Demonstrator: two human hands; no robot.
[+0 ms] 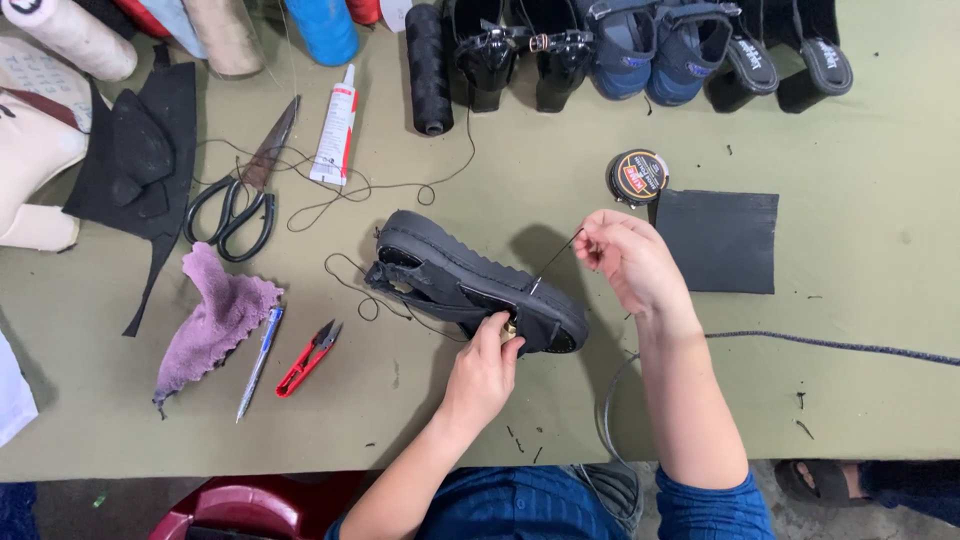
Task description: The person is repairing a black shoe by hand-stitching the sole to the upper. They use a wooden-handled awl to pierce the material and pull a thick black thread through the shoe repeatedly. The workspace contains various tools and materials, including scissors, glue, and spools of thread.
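Note:
A black sandal-type shoe [450, 270] lies on its side on the olive table [880, 330], sole facing away. My left hand [483, 372] grips its near edge by the toe end, fingers pinched at a small brass fitting. My right hand [625, 258] is raised to the right of the shoe, fingers pinched on a thin black thread [555, 258] that runs taut down to the shoe's upper. More loose black thread [350, 290] trails from the shoe's heel end across the table.
Left of the shoe lie red thread snips [308, 358], a pen [260, 362], a purple cloth [215, 318], large scissors [245, 195] and a glue tube [335, 128]. A black thread spool [428, 68], polish tin [637, 176], black sheet [720, 240] and several shoes [640, 45] sit behind.

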